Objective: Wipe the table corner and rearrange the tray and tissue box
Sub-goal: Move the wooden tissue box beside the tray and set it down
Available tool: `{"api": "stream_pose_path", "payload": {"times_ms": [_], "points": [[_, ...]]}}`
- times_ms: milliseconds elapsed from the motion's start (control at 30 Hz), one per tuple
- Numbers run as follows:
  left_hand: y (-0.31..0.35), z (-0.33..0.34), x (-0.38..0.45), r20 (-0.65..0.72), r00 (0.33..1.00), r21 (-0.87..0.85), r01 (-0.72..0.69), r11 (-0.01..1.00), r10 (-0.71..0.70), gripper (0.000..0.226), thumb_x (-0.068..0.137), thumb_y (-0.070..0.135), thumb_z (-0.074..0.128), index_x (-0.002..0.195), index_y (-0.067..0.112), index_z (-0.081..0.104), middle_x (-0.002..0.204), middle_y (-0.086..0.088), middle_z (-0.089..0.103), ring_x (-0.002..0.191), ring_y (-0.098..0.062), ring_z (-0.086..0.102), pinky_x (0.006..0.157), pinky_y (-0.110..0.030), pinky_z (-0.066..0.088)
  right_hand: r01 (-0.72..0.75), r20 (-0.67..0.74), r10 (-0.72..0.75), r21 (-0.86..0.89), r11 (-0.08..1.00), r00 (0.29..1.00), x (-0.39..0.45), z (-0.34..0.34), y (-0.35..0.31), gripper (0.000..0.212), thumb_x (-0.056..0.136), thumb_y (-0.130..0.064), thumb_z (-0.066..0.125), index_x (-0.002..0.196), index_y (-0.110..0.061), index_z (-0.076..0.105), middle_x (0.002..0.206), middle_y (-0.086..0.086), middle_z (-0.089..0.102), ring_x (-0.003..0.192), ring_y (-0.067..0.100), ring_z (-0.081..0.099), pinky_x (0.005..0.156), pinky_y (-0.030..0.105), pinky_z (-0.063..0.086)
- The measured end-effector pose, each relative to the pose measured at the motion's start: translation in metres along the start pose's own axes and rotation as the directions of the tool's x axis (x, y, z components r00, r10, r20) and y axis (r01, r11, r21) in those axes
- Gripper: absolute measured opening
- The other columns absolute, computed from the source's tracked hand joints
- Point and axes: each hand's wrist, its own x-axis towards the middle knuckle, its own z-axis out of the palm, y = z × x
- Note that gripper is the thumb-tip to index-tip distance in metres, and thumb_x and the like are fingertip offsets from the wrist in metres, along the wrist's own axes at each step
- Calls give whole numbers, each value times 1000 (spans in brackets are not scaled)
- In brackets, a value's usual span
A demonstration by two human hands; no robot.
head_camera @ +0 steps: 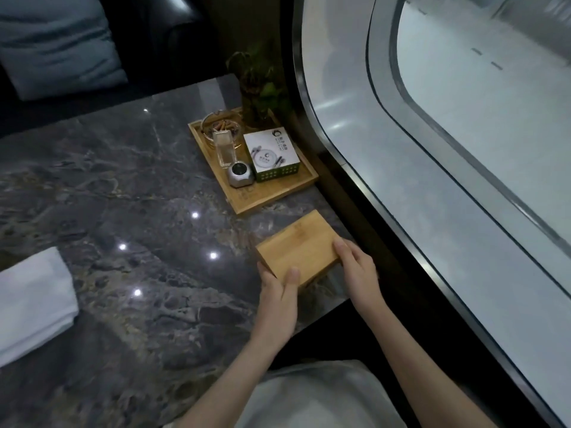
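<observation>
head view: person seated at a dark marble surface (pixel 129 186), window glass curving along the right
cushion (pixel 58 41): blue-grey, far left on a dark seat beyond the surface
white cloth (pixel 34 304): folded, lying flat at the left edge of the surface, well apart from both hands
wooden tray (pixel 272 193): near the far right corner, right rim close to the surface edge
tray contents, left to right: glass ashtray (pixel 221 125) with brown butts at the back, clear upright holder (pixel 225 148) in front of it, small round silver gadget (pixel 239 176) at the front, white card box (pixel 272 152) in a green basket on the right
plant (pixel 262 84): dark green, behind the tray at its far right corner
wooden tissue box (pixel 296 245): on the surface just nearer than the tray, not touching it, close to the right edge
left hand (pixel 278 291): closed on the box's near left corner, thumb on top
right hand (pixel 358 270): closed on the box's near right side, fingers over the top edge
lap: light grey fabric at bottom centre
</observation>
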Motion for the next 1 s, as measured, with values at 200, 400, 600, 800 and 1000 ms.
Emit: {"api": "stream_pose_path", "payload": {"times_ms": [200,400,600,800,1000], "points": [[-11,8,-3,-3,999,12,-32,999,32,73,93,39,38,146,16,-6,148,-7,32,132,-19,35,105,-29,31,-8,39,7,3,1000,999,4,-5,8,26,94,-33,47,107,-20,64,105,-7,65,101,4,56,83,20,42],[-19,9,-4,8,998,32,-61,998,61,84,86,52,45,146,22,-6,153,-5,24,138,-18,27,114,-39,26,-18,88,15,29,999,996,7,-9,10,23,94,-35,45,104,-24,63,106,-8,64,103,3,55,83,18,42],[-25,-11,3,-29,953,384,-267,884,301,128,63,51,74,136,29,-28,149,11,-23,140,-6,-17,115,-28,-2,-76,90,63,150,986,994,8,-8,22,42,98,-37,31,129,-19,53,131,3,56,123,13,48,109,35,34],[-21,-19,10,0,944,388,-303,870,329,120,63,36,80,140,28,-13,155,-2,9,130,6,7,106,-14,11,-84,70,76,135,987,995,3,1,29,50,94,-45,30,128,-17,52,127,1,58,122,12,49,104,30,36],[-17,-25,13,-69,962,299,-233,925,264,115,60,34,83,146,21,7,150,0,29,136,-11,27,107,-23,23,-74,53,71,49,996,996,7,2,18,46,95,-45,30,120,-17,58,118,-1,61,116,11,52,102,30,37]]}}
